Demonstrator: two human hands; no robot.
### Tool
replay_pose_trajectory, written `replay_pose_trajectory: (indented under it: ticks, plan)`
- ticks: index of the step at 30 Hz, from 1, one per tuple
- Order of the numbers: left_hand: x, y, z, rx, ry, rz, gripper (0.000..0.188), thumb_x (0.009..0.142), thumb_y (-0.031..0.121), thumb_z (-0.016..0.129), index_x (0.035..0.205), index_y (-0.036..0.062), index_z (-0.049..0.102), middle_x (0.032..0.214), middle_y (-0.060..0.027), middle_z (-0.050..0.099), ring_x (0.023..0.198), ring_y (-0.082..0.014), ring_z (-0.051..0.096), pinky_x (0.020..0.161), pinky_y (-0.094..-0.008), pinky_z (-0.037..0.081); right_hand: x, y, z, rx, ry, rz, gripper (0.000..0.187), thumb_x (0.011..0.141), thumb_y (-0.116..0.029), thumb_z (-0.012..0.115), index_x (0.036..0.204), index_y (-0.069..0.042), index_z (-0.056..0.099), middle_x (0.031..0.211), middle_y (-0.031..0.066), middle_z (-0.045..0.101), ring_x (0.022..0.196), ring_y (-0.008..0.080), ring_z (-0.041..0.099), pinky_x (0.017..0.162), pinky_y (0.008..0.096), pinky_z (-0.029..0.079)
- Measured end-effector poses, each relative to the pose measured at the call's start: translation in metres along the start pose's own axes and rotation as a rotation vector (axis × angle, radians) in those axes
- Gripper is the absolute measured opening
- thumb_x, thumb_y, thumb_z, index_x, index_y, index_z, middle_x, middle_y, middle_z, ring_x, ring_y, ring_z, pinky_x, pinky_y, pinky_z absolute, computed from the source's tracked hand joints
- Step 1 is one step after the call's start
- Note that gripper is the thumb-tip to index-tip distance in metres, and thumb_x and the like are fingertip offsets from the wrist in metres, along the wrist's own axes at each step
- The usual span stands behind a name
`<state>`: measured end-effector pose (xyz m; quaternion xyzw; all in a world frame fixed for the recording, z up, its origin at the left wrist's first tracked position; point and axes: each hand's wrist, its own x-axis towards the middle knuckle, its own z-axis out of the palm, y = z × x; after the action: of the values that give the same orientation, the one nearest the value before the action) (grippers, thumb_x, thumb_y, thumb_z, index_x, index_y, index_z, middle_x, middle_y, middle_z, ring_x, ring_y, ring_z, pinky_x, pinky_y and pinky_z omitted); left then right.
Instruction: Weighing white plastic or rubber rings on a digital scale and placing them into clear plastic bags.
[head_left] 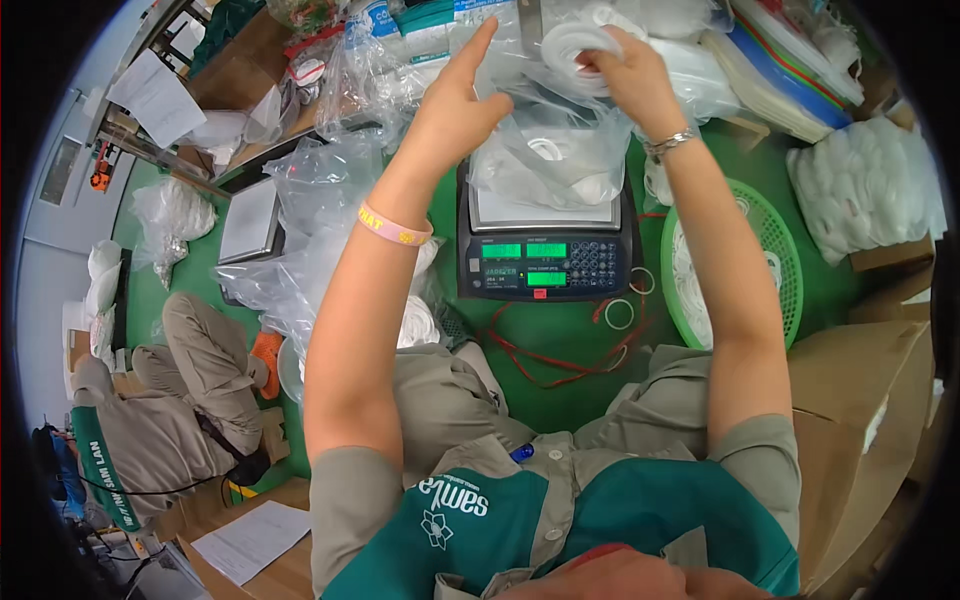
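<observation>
My right hand [637,80] is closed on a stack of white plastic rings [575,48], its fingers hooked into their middle. They are above a clear plastic bag [560,165], which lies on the pan of a black counting scale [545,262] with lit green displays. White rings show through the film of that bag. To the left of it my left hand [458,110] is held up with the index finger stretched out and the thumb apart. It holds nothing I can see, and its other fingers are mostly hidden.
A green basket [785,262] with white rings stands under my right forearm. Loose rings [620,314] and red string [540,375] lie on the green floor. Cardboard boxes [850,440] are at my right, filled bags [865,190] beyond. Another person [180,420] sits at left.
</observation>
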<state>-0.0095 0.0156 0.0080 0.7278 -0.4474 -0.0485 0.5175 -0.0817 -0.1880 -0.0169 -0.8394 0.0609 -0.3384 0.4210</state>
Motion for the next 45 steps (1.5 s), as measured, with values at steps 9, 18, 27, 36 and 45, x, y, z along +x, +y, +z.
replay_pose_trajectory:
  ticks: [9,18,27,36,45]
  plan:
    - [-0.014,0.042,-0.015,0.210,-0.058,-0.176,0.082,0.075,0.032,0.061,0.135,0.0032,0.012,0.131,-0.0269,0.029,0.122,-0.0333,0.030,0.096,-0.0326,0.029,-0.035,-0.016,-0.084,0.314,0.024,0.177,0.021,0.083,-0.014,0.050,0.094,0.001,0.057,0.084,0.0055,0.062,0.076,0.0107,0.058,0.071,0.0230,0.045]
    - [-0.023,0.056,-0.021,0.227,0.236,0.155,0.068,0.074,0.027,0.062,0.129,0.0014,0.031,0.106,-0.0160,0.050,0.084,-0.0188,0.042,0.074,-0.0289,0.037,-0.066,-0.052,-0.097,0.196,-0.213,0.264,0.016,0.080,-0.012,0.051,0.088,0.000,0.058,0.075,0.0013,0.060,0.063,0.0059,0.053,0.059,0.0204,0.043]
    - [-0.057,0.072,0.014,-0.049,-0.174,0.023,0.085,0.065,0.037,0.071,0.126,-0.0067,0.031,0.101,-0.0177,0.055,0.080,-0.0188,0.054,0.068,-0.0270,0.044,-0.069,-0.092,-0.046,0.203,-0.353,0.015,0.016,0.078,-0.014,0.052,0.086,0.000,0.057,0.068,0.0037,0.057,0.062,0.0104,0.053,0.060,0.0246,0.043]
    - [-0.097,0.080,-0.024,-0.236,-0.022,-0.147,0.053,0.077,0.007,0.060,0.125,0.0019,0.038,0.120,-0.0144,0.044,0.083,-0.0099,0.050,0.071,-0.0232,0.043,-0.034,-0.031,0.011,-0.801,-0.220,-0.080,0.035,0.069,-0.031,0.064,0.097,-0.016,0.050,0.095,0.0054,0.053,0.092,0.0242,0.052,0.071,0.0357,0.044]
    - [-0.112,0.051,-0.040,-0.248,-0.136,-0.210,0.040,0.078,0.006,0.058,0.116,0.0004,0.048,0.099,-0.0036,0.055,0.081,-0.0070,0.050,0.063,-0.0198,0.040,-0.094,0.013,-0.065,0.159,0.055,0.184,0.012,0.084,-0.016,0.052,0.089,-0.006,0.050,0.081,0.0006,0.055,0.077,0.0099,0.051,0.067,0.0246,0.043]
